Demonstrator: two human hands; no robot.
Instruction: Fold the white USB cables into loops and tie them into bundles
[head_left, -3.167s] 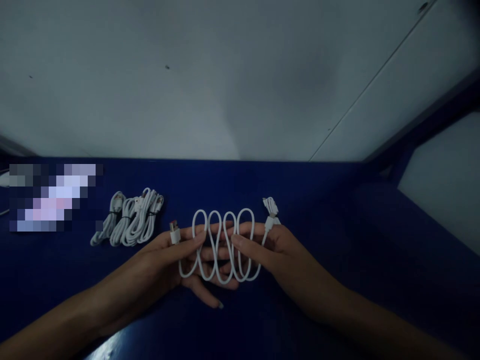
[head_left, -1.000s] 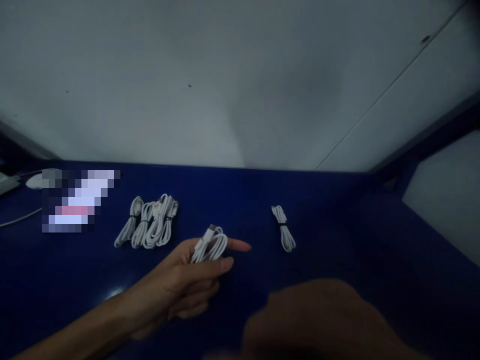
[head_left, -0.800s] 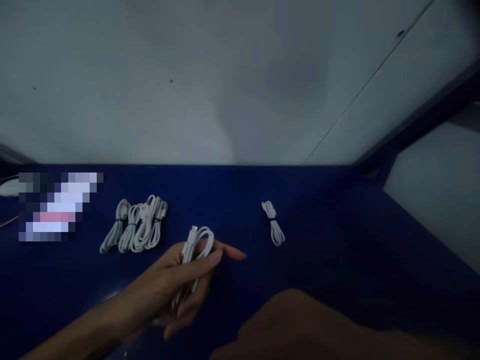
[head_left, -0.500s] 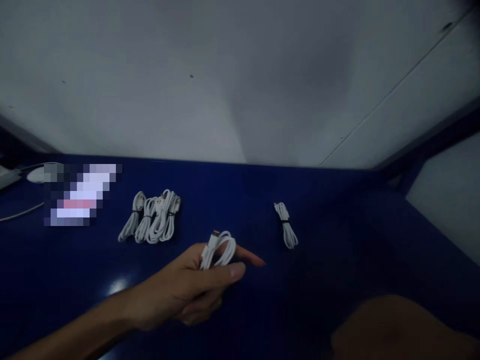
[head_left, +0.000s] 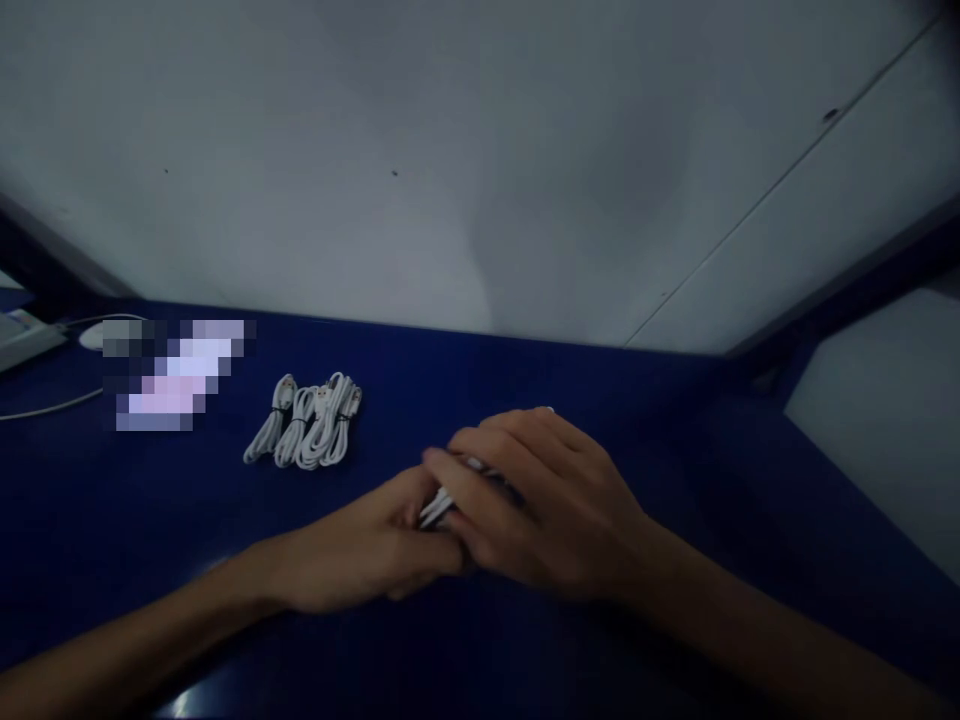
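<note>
My left hand [head_left: 375,545] is closed around a coiled white USB cable [head_left: 436,508] near the middle of the view. Over the top of it lies my right hand [head_left: 540,500], its fingers bent across the same cable and covering most of it. Only a short stretch of white cord shows between the two hands. To the left on the blue table [head_left: 420,390] rests a row of several bundled white cables [head_left: 304,430] with dark ties. Behind my right hand, a tiny white tip [head_left: 551,410] of another cable peeks out; the rest is hidden.
A pixelated bright object [head_left: 184,375] lies at the table's left, next to a white rounded device [head_left: 94,336] with a cord. A pale box-like item [head_left: 26,338] stands at the left edge. A grey panel [head_left: 337,180] rises behind the table.
My right hand has come up from the lower right and onto the cable in my left hand. My left thumb and index finger have closed in around it. The view has shifted slightly.
</note>
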